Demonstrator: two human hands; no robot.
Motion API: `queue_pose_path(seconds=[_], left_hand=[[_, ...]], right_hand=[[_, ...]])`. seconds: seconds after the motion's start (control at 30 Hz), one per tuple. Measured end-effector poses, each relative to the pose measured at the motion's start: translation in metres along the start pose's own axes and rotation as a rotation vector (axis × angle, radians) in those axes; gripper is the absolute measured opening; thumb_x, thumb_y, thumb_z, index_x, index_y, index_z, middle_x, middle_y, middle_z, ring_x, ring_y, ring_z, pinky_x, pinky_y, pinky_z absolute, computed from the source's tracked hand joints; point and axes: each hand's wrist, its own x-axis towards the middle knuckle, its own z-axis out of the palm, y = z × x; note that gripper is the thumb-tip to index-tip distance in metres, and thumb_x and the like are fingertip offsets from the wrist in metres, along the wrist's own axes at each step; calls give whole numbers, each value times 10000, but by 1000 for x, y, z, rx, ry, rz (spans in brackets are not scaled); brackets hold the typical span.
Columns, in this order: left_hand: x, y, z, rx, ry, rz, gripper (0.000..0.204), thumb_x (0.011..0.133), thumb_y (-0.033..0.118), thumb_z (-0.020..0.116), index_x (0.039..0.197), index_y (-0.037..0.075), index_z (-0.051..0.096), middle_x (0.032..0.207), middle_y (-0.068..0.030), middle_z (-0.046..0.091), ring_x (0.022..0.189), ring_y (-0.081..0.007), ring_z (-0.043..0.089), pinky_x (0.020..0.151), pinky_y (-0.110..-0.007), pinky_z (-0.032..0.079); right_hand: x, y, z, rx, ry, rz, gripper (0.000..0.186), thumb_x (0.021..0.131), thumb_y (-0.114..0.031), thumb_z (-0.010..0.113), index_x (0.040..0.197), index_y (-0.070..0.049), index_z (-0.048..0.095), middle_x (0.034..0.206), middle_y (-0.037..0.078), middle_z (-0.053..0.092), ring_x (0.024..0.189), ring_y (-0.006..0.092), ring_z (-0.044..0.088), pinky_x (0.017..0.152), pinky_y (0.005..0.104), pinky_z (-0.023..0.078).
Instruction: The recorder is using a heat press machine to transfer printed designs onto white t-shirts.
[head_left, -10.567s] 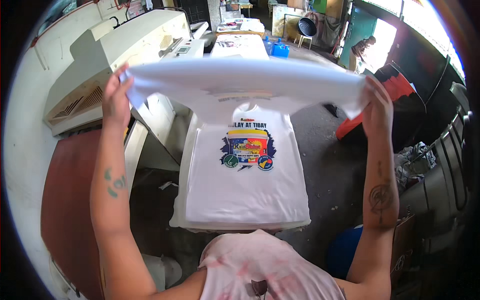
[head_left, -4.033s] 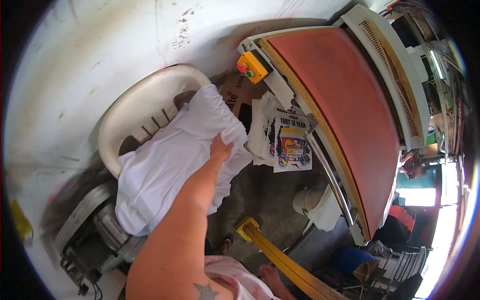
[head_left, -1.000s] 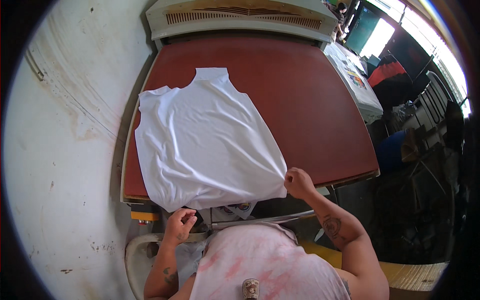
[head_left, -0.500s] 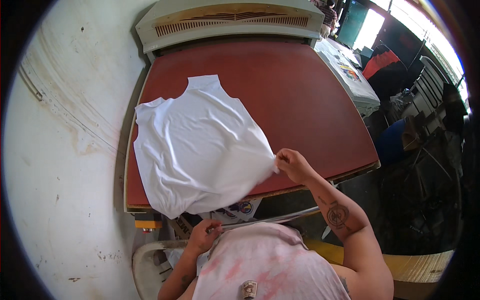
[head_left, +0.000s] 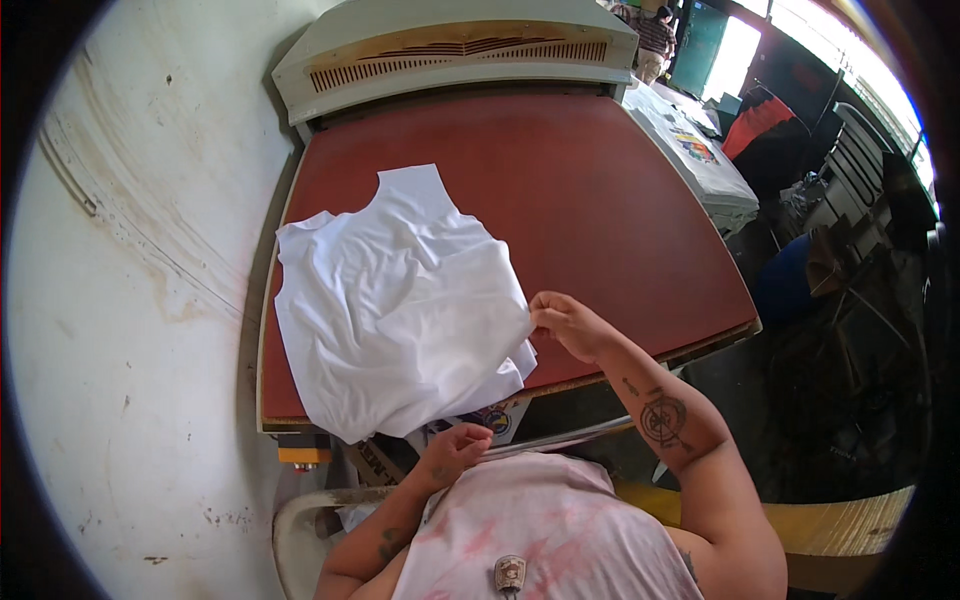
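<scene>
My right hand (head_left: 568, 325), pinched on the shirt (head_left: 400, 310), has drawn its corner inward, leaving it bunched, not flat; my left hand (head_left: 457, 455) curls loosely, empty

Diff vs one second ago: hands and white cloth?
The right hand has lifted the near right corner of the white cloth and drawn it leftward and away from the body, exposing cloth underneath; its fingers keep their pinch. The left hand has moved rightward in front of the body, not gripping the cloth. Unchanged: the cloth's neck end lies on the left part of the red pad.
</scene>
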Motion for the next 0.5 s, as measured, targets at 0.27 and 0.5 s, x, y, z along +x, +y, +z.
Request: queue_pose_path(seconds=[0.27,0.5], left_hand=[[42,18,-26,-1001,9,342,506,880,522,469,1204,132,466,1151,-68,531,1018,-212,522,894,-403,416],[-10,61,-178,-1051,793,600,407,866,342,530,1131,33,539,1149,-122,564,1075,-287,522,953,-457,395]], right_hand=[[0,13,37,895,-172,-23,69,770,-5,577,752,-60,538,769,24,553,685,141,554,656,302,492],[-11,-14,18,846,27,19,104,803,-31,615,866,-98,566,853,9,568,764,125,559,727,307,476]])
